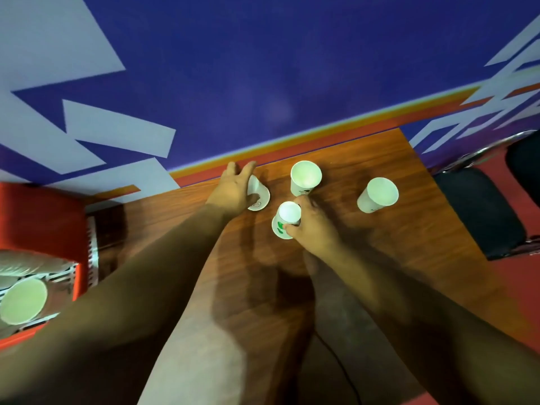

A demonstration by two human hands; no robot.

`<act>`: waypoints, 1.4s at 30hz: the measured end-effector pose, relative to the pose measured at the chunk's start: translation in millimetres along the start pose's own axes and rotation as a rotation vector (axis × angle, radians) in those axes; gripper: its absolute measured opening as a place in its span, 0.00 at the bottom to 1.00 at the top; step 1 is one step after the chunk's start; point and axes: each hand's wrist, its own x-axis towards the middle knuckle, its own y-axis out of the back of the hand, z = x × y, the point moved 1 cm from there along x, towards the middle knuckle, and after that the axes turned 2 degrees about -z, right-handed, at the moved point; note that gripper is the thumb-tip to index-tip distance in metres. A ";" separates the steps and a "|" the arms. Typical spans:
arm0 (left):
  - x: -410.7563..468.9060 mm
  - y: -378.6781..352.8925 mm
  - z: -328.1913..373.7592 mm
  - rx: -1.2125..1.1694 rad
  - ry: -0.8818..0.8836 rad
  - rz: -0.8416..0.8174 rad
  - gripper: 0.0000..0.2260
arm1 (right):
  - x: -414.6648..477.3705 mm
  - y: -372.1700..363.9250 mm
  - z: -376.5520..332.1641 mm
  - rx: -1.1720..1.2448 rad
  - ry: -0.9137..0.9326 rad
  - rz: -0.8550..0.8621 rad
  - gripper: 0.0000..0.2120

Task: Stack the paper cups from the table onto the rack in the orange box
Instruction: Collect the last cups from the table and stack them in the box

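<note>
— Where are the cups?
— On the table, toward its far edge: left cup, back cup, right cup, front cup before them.
— The box?
— Off the left edge, a fifth cup inside.

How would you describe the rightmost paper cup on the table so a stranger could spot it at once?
Find the brown wooden table below the blue wall. Among the four cups there, pick the white paper cup nearest the black padded chair. It sits alone; the other three cluster together.
</note>
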 end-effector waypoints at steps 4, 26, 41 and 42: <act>-41.4 14.5 -13.1 -0.293 0.273 0.175 0.28 | -1.4 14.4 -18.9 0.150 0.041 0.000 0.30; -300.5 90.1 -62.0 -1.460 0.301 0.375 0.22 | -86.5 -36.3 -229.6 0.608 0.035 -0.556 0.36; -413.9 132.1 -162.7 -1.169 0.262 0.546 0.25 | -133.8 -137.5 -339.7 0.506 0.192 -0.563 0.29; -417.8 135.1 -170.3 -1.174 0.270 0.578 0.24 | -134.4 -142.9 -346.3 0.506 0.200 -0.555 0.27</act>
